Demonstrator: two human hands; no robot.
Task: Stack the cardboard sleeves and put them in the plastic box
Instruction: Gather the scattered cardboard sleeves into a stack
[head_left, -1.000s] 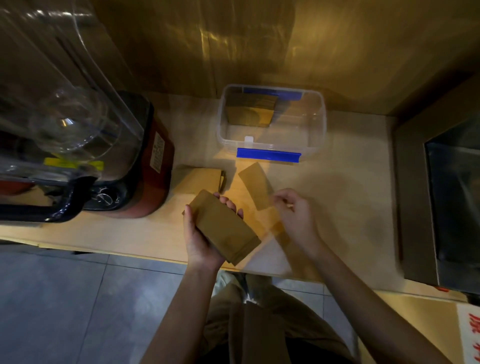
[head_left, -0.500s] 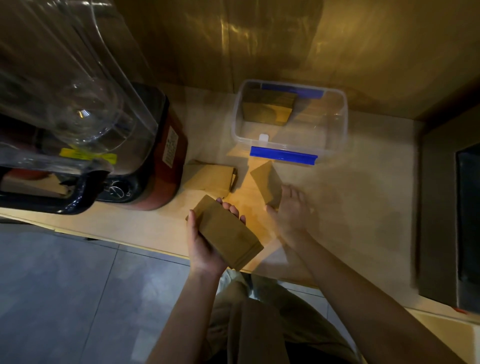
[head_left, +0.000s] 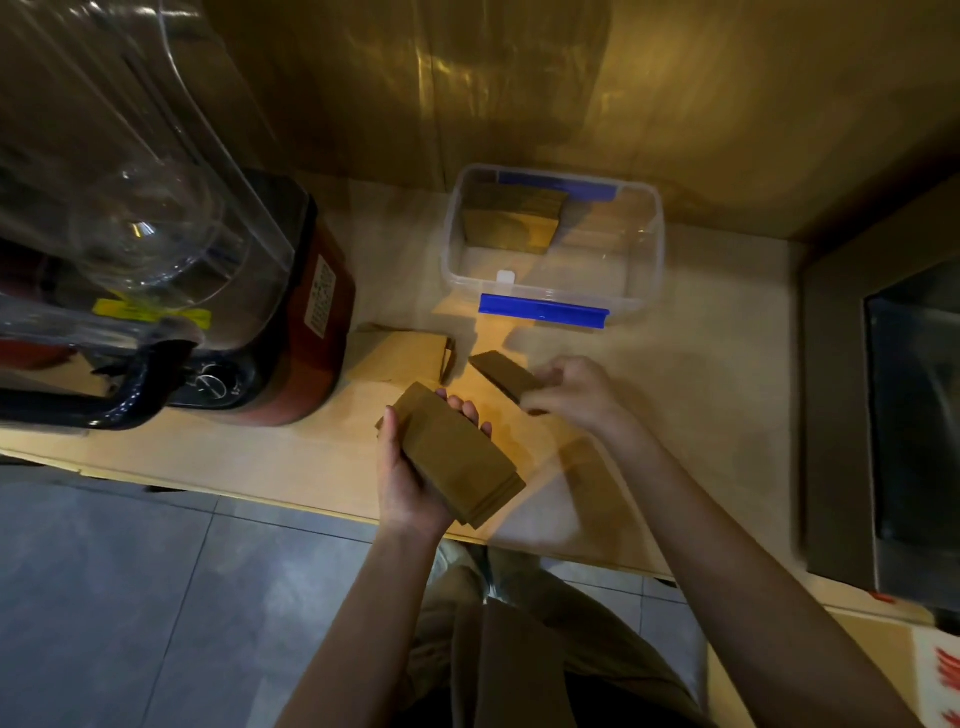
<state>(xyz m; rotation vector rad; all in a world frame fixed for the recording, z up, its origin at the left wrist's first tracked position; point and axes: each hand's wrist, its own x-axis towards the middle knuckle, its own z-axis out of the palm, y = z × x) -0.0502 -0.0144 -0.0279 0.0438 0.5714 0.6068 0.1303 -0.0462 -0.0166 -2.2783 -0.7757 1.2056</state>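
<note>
The right hand (head_left: 574, 395) is pinched shut on one cardboard sleeve (head_left: 503, 376) just right of the stack (head_left: 457, 454) clamped in the left hand (head_left: 410, 478), both pointing up-left, with the plastic box (head_left: 657, 249) beyond on the tabletop (head_left: 701, 395)

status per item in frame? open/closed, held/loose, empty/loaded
plastic box: open, no lid on, holds a few sleeves
sleeves in box: stacked at the far left corner
left hand: holding a sleeve stack
held stack: gripped, above the counter edge
right hand: gripping a single sleeve
single sleeve: held
loose sleeves: lying on counter by blender
</note>
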